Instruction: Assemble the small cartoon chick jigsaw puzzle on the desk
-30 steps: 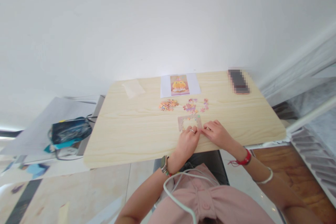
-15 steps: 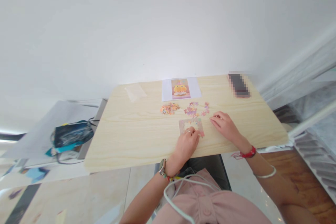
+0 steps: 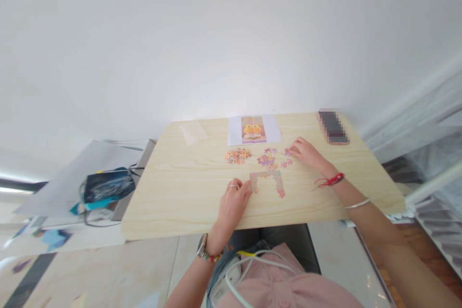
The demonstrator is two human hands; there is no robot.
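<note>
A partly joined jigsaw puzzle border (image 3: pixel 267 174) lies on the table as an upside-down U of pinkish pieces. My left hand (image 3: pixel 233 202) is at its left side, fingers bent together and fingertips on that edge. Farther out, my right hand (image 3: pixel 307 155) pinches at a small pink-purple puzzle piece (image 3: pixel 287 152) among the loose ones at the right. Pink and purple loose pieces (image 3: pixel 266 160) lie just beyond the border. To their left sits a heap of orange, mixed-colour pieces (image 3: pixel 238 156).
A printed sheet with a yellow pumpkin-like figure (image 3: pixel 253 130) lies at the back of the wooden table (image 3: pixel 173 192). A clear plastic bag (image 3: pixel 193 132) is at the back left, a blurred-out phone (image 3: pixel 333 127) at the back right. A dark bag (image 3: pixel 106 186) lies on a surface to the left.
My left hand has moved left, off the middle of the puzzle border, uncovering it. My right hand has moved away from me to the loose pieces. The view has shifted slightly.
</note>
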